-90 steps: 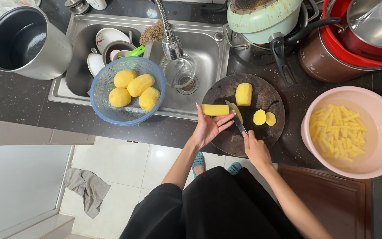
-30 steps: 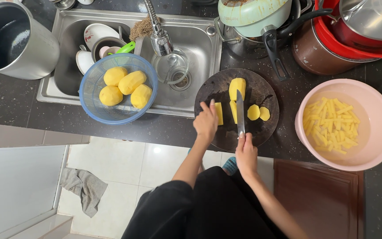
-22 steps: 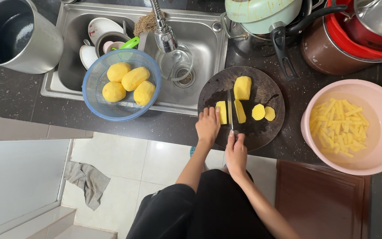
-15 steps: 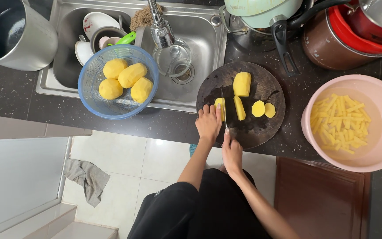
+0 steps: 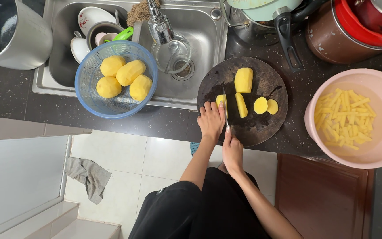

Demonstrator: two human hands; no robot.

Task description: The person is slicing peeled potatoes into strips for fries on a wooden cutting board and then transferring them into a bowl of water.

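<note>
Dark brown round cutting board (image 5: 261, 124) with pale yellow potato pieces (image 5: 243, 80), right of it pink basin (image 5: 376, 159) of yellow strips, left of it blue mesh basket (image 5: 89, 95), black speckled counter (image 5: 14, 97).

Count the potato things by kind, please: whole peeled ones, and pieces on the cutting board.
Whole peeled potatoes in the blue basket: 4
Potato pieces on the round board: 5, one under the left hand
Total: 9
</note>
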